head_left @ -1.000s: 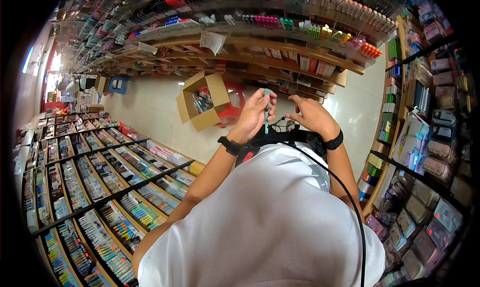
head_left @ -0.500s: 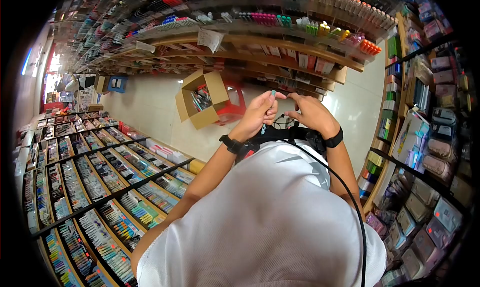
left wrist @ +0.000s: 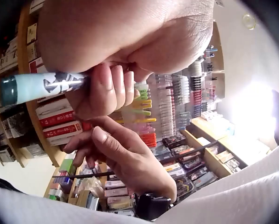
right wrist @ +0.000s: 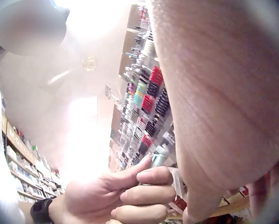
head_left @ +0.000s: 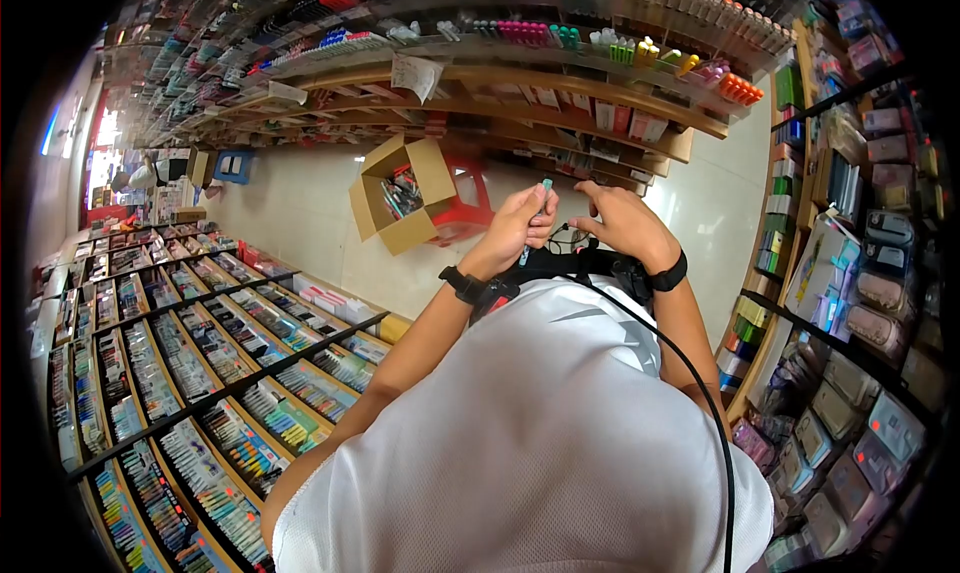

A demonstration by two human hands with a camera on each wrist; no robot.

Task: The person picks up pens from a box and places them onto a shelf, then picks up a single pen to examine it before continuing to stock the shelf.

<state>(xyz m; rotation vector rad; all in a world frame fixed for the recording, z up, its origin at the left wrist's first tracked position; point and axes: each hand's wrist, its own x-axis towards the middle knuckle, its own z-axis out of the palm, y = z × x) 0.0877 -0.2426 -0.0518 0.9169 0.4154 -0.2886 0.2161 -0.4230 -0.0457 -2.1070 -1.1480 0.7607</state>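
My left hand [head_left: 512,231] grips a teal pen [head_left: 546,185] in front of my waist, fingers curled round its barrel and thumb along it. In the left wrist view the pen [left wrist: 34,87] sticks out of the fist, showing a teal end and a black-and-white pattern. The right wrist view shows its pale green end [right wrist: 159,156] above the thumb and index finger. To the right, my right hand [head_left: 632,229] hovers with fingers loosely bent and holds nothing. Its fingertips point toward the pen, a small gap away.
An open cardboard box [head_left: 436,185] with pens inside stands by a red plastic stool [head_left: 470,208] ahead. Shelves of pens [head_left: 640,58] run across the front, and a slanted pen rack [head_left: 210,373] fills the left. Pouches [head_left: 880,298] hang at the right. A black cable [head_left: 700,383] crosses my shirt.
The left hand has closed further round the pen and tilted it. Half a second ago the right index finger reached to the pen's top; now it has drawn back to the right.
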